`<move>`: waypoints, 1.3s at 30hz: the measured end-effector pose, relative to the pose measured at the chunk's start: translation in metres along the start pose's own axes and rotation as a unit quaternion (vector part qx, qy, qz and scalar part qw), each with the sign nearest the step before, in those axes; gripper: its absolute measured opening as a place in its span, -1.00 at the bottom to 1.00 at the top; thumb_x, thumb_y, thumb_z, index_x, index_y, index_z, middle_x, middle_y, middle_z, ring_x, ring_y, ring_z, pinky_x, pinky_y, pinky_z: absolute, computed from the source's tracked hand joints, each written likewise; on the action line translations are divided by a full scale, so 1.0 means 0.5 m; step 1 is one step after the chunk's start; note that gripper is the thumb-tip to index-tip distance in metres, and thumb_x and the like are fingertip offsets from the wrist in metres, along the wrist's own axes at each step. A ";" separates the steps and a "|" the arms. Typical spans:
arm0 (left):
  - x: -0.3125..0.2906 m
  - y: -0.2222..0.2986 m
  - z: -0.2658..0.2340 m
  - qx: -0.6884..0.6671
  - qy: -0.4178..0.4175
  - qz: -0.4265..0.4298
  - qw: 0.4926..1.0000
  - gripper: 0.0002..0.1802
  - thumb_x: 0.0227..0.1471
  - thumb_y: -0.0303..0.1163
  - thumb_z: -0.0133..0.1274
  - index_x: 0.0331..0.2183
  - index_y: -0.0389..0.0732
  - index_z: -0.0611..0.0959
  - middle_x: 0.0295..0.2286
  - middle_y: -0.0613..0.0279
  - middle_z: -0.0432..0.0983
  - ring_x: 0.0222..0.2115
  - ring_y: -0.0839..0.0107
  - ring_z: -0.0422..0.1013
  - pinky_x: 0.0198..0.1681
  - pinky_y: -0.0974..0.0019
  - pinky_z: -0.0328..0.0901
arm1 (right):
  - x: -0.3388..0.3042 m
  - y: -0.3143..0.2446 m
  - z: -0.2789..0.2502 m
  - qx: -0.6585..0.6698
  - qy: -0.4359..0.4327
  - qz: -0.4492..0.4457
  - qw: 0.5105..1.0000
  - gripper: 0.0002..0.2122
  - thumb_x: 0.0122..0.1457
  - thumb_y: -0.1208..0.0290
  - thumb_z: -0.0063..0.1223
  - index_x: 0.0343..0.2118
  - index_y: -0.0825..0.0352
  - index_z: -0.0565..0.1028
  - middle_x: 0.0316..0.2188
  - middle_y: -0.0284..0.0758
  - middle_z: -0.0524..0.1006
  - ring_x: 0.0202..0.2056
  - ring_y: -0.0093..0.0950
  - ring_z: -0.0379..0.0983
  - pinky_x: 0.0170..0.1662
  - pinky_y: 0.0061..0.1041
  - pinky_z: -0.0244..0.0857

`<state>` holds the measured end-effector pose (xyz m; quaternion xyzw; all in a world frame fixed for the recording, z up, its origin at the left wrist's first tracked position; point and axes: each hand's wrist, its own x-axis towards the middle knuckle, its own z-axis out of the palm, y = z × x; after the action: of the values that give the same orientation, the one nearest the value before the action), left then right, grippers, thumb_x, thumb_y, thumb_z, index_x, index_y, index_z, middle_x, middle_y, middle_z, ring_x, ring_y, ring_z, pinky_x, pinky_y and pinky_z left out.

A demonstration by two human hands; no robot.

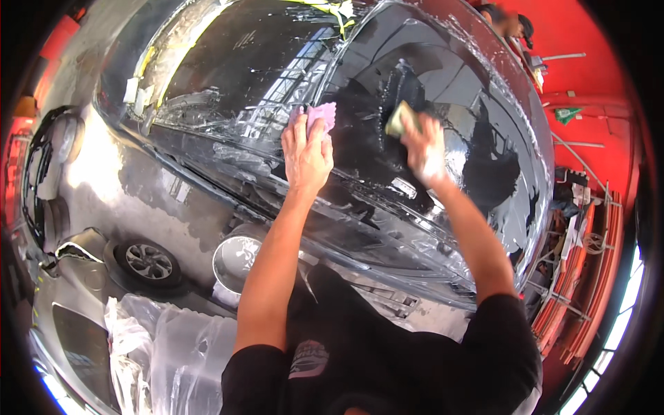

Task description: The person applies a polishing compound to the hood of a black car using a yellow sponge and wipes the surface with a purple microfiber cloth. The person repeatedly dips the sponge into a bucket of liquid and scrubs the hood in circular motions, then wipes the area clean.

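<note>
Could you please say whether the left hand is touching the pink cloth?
Touching: the head view shows the left hand holding the pink cloth under its fingers.

Black T-shirt (394, 360), plain and matt, filling the lower centre of the frame. On the chest, left of centre, a rounded, pale pinkish-grey print (309, 361) with lettering and a curved outline. Left sleeve (252, 380), lower centre, and right sleeve (499, 321), lower right: both short, black, ending around the elbow in a straight hem. Left forearm (275, 259) and right forearm (477, 235): bare from hem to wrist. Left hand (308, 155) and right hand (425, 149), near the centre: bare, the right slightly blurred.
</note>
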<state>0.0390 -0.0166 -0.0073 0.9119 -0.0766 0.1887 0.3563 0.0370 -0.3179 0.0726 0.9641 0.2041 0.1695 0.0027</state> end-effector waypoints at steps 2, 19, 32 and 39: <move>0.005 0.023 0.009 -0.018 -0.003 0.006 1.000 -0.56 0.18 -0.38 0.23 0.11 -0.11 0.65 0.26 -0.05 0.33 0.25 -0.17 0.28 0.30 -0.18 0.24 | 0.141 0.106 0.041 -0.062 -0.039 0.097 0.993 -0.44 0.13 0.43 0.28 0.26 0.16 0.53 -0.01 -0.04 0.51 -0.02 -0.03 0.45 0.00 -0.05 0.36; -0.001 0.019 0.022 -0.039 0.040 0.015 0.998 -0.57 0.16 -0.42 0.22 0.08 -0.14 0.67 0.20 -0.04 0.39 0.20 -0.15 0.33 0.26 -0.20 0.25 | 0.214 0.120 0.096 -0.105 -0.002 0.159 0.982 -0.53 0.22 0.31 0.21 0.23 0.08 0.57 -0.06 -0.08 0.52 -0.06 -0.07 0.45 -0.04 -0.03 0.37; 0.007 0.026 0.023 -0.052 0.046 0.003 0.998 -0.58 0.12 -0.43 0.21 0.05 -0.13 0.69 0.18 -0.04 0.40 0.17 -0.17 0.34 0.24 -0.20 0.27 | 0.299 0.091 0.113 -0.117 -0.043 0.178 0.976 -0.52 0.29 0.24 0.18 0.29 0.05 0.49 0.00 -0.02 0.50 0.02 -0.03 0.44 0.03 -0.02 0.38; -0.014 -0.008 0.012 -0.039 0.042 -0.023 0.998 -0.48 0.00 -0.43 0.30 0.06 -0.16 0.68 0.17 -0.06 0.38 0.16 -0.27 0.33 0.25 -0.28 0.25 | 0.038 -0.115 0.005 0.083 -0.076 -0.031 0.993 -0.36 0.00 0.47 0.46 0.25 0.09 0.62 0.06 0.02 0.49 0.00 -0.02 0.44 0.06 -0.07 0.35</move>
<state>0.0352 -0.0179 -0.0167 0.8899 -0.0481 0.2155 0.3992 0.0314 -0.2578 0.0723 0.9644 0.2463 0.0778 -0.0565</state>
